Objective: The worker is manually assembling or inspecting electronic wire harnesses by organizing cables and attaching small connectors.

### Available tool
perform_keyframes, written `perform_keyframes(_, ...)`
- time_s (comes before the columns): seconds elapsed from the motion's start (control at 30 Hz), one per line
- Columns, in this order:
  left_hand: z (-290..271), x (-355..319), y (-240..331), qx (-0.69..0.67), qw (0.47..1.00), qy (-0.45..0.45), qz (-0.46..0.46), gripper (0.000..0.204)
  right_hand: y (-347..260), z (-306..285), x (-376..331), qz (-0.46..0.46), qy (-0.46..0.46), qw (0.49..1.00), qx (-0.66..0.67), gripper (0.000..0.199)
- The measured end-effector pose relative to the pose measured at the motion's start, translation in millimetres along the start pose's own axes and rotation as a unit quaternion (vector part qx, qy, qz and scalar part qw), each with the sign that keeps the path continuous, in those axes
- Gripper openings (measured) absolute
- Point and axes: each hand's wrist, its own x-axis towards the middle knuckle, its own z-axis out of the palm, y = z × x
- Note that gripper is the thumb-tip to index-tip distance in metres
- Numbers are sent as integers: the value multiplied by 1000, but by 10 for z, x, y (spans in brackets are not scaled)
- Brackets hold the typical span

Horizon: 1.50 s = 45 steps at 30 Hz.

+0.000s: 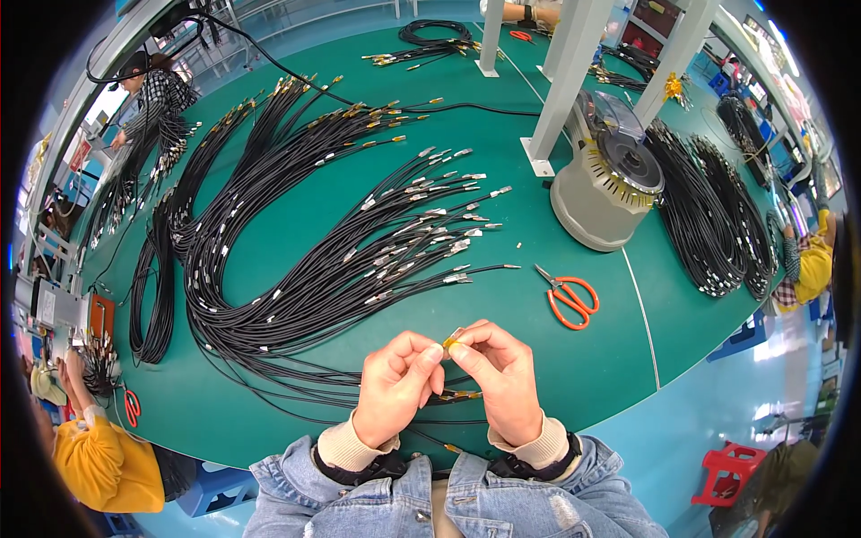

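Note:
Close together at the near edge of the green table, my left hand (395, 381) and my right hand (502, 375) are both closed in a pinch. Between their thumbs and fingertips they hold a small yellow-and-silver cable end (452, 340); its exact shape is mostly covered by the fingers. Below the hands, more black cables with yellowish tips (462, 395) lie on the table. A large curved bundle of black cables (296, 309) with silver connectors and white tags spreads just beyond and left. Orange-handled scissors (574, 303) lie apart from my right hand, blades partly spread.
A round grey machine (605, 197) stands at the right beside a white metal post (560, 99). More black cable bundles (704, 220) lie farther right. People work nearby, one in a yellow top (108, 466) at the left. A red stool (728, 473) stands on the floor.

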Motion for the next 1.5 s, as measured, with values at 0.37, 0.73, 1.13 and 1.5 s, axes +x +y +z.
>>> perform_keyframes(0.37,-69,9,29,34,999,-33,-15,22,43,-45,6,12,-21,1000,3,3)
perform_keyframes(0.73,-168,47,47,15,994,-85,-74,26,92,-134,54,81,-49,995,30,7)
perform_keyframes(1.13,-80,21,11,78,993,-82,-11,18,-9,-175,19,-28,-80,996,-24,16)
perform_keyframes(1.5,20,5,2,395,904,-61,150,14,-53,-304,-38,25,-79,995,-54,10)
